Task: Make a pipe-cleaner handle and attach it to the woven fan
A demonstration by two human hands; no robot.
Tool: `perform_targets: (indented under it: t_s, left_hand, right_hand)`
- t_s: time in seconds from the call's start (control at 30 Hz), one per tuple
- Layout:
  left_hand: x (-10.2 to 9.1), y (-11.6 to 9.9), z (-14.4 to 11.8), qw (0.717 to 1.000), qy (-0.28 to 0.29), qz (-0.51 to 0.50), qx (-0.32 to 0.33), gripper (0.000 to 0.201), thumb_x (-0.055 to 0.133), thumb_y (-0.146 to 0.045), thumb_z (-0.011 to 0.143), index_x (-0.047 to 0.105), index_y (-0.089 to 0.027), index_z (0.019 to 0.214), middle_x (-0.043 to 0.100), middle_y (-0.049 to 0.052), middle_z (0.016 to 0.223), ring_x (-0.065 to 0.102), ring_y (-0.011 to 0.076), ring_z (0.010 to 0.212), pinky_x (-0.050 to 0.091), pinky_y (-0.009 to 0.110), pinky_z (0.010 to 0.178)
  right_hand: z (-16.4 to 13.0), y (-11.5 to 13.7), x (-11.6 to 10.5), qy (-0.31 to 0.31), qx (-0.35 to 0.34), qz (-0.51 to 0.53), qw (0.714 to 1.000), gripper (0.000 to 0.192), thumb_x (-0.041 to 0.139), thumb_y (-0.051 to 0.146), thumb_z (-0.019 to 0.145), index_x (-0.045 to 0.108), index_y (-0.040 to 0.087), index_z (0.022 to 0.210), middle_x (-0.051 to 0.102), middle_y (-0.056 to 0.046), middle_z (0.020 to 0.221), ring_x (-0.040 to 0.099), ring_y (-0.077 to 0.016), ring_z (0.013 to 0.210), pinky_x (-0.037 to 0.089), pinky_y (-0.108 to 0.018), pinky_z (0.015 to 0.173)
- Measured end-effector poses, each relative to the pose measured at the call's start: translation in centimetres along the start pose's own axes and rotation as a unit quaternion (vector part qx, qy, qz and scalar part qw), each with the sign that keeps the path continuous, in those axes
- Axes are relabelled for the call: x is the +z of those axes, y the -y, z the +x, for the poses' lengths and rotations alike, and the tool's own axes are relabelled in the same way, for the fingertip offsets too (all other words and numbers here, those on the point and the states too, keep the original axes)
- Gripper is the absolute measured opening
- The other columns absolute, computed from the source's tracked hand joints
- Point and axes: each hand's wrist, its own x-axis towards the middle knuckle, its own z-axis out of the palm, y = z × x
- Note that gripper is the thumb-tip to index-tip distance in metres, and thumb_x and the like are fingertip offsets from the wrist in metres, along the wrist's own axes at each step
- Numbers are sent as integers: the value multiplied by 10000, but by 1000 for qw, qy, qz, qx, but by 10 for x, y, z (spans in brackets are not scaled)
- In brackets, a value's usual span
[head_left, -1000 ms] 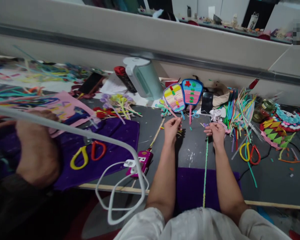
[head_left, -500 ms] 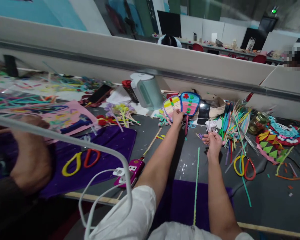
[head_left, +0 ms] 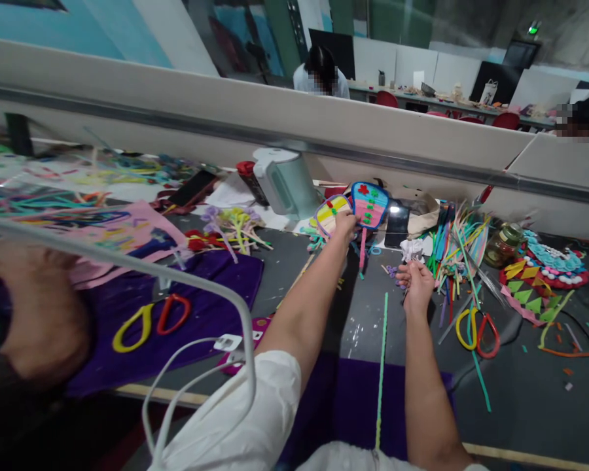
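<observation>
My left hand [head_left: 346, 227] reaches far forward and grips the striped pipe-cleaner fan [head_left: 328, 213], which lies beside a blue-edged pink fan [head_left: 370, 203]. My right hand [head_left: 415, 280] is held palm up in the middle of the grey table [head_left: 520, 373], fingers curled around a small purple piece that I cannot make out. A long green pipe cleaner [head_left: 381, 356] runs from my right wrist back toward my body, over a purple cloth [head_left: 353, 399].
A bundle of coloured pipe cleaners [head_left: 456, 245] and yellow-red scissors [head_left: 478, 330] lie to the right. A white-green appliance [head_left: 285, 182] stands behind the fans. At left, another person's hand [head_left: 34, 314], a second pair of scissors [head_left: 147, 319] and a white cable [head_left: 196, 366].
My left hand has stretched forward from beside the right hand to the striped fan and closed on it. The right hand has stayed in place. The view has tilted up.
</observation>
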Motion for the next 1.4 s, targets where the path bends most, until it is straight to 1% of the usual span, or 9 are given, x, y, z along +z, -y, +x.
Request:
perform_targets:
  t_s: [0.13,0.23,0.4,0.5,0.6,0.7,0.83,1.1,1.4]
  left_hand:
    - [-17,-8,-23,998,25,-49,-18,189,582,-73,534,508,-157,686,568,-9,589,552,124,534,485,272,575]
    - [-40,-1,-59,988,101,-110,-35,229,598,-58,484,553,-144,691,618,-5,620,580,123,546,506,256,565]
    - [-73,27,-126,960,180,-208,-48,563,633,-7,463,620,-182,997,719,-7,800,652,123,618,523,210,589]
    - [-83,40,-152,940,197,-252,-120,533,690,-54,546,615,-177,1059,740,15,844,682,145,637,558,243,628]
    - [-86,45,-165,907,221,-301,-195,430,695,-254,709,616,-124,1112,745,98,938,718,232,827,574,366,810]
    - [-87,44,-174,886,247,-326,-217,439,647,-342,792,611,-101,1158,735,127,1014,694,269,981,518,422,946]
    - [-88,41,-181,885,252,-321,-222,407,619,-353,829,633,-113,1158,741,113,1001,695,258,982,503,409,968]
    - [-82,20,-170,917,193,-302,-173,365,639,-444,820,678,-161,1047,754,50,894,717,207,821,557,325,842]
    - [-79,-7,-147,968,154,-184,-73,340,765,-479,691,657,-158,716,682,39,645,654,198,585,517,293,594]
  right_hand:
    - [1,4,-3,-8,0,15,1000,328,683,413,710,588,150,881,711,-14,653,616,-106,440,418,-171,391]
    - [1,8,-6,-18,-8,26,999,318,688,401,710,594,152,884,716,-10,680,625,-96,468,430,-163,408]
    - [0,11,-9,-25,-10,24,999,310,698,382,706,606,146,884,716,-8,677,616,-86,461,424,-154,405]
    - [-2,12,-10,-17,-16,21,999,307,703,378,711,606,147,889,718,-8,684,615,-82,463,417,-148,404]
    - [-5,15,-10,-6,-21,18,1000,302,706,372,714,597,151,888,717,-5,680,611,-79,457,399,-142,395]
    - [-7,20,-9,7,-32,4,999,293,696,377,723,585,155,880,719,-8,680,592,-72,430,353,-134,369]
    - [-10,24,-6,29,-42,-11,999,280,684,376,736,579,154,871,719,-12,672,555,-61,390,301,-132,340]
    - [-20,28,1,111,-22,-25,993,265,698,362,739,592,154,864,717,-6,669,546,-66,363,283,-136,300]
    - [-26,30,6,128,-40,-78,988,265,672,393,762,582,162,854,699,-1,649,519,-59,344,267,-142,302]
